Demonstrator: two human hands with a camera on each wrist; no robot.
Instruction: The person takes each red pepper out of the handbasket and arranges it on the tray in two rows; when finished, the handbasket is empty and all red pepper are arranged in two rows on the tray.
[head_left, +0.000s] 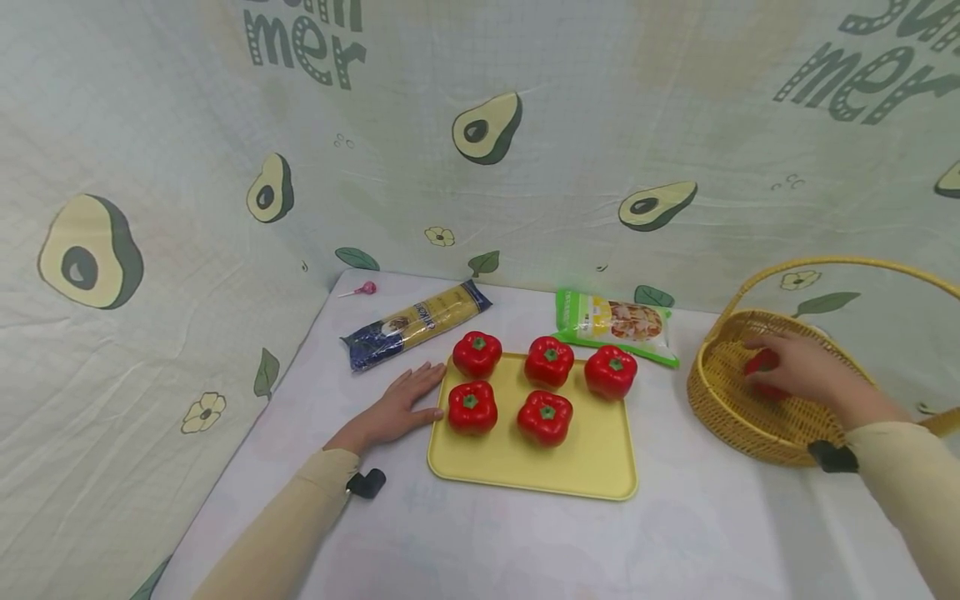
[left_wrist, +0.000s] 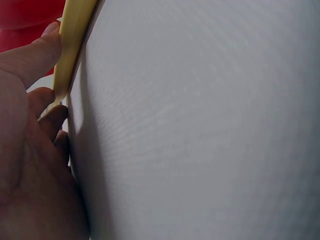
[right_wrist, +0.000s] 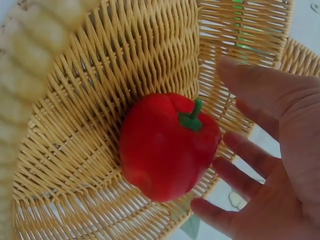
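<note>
My left hand point(head_left: 397, 408) lies on the table at the left side of a yellow tray point(head_left: 540, 477), its fingers straight. In the left wrist view its thumb point(left_wrist: 42, 52) touches the tray's rim. Several red bell peppers point(head_left: 545, 419) with green stems stand on the tray. At the right, my right hand point(head_left: 806, 375) reaches into a wicker basket point(head_left: 731, 427). Inside lies one more red bell pepper point(right_wrist: 167, 150), partly hidden by the hand in the head view. The right wrist view shows the fingers and thumb spread around its stem side, not gripping it.
Behind the tray lie a blue and yellow pasta packet point(head_left: 416, 325) and a green-edged food packet point(head_left: 618, 325). A pink lollipop point(head_left: 366, 288) is near the far left corner. The basket's tall handle point(head_left: 847, 261) arches over it. Printed cloth point(head_left: 570, 217) hangs behind the table.
</note>
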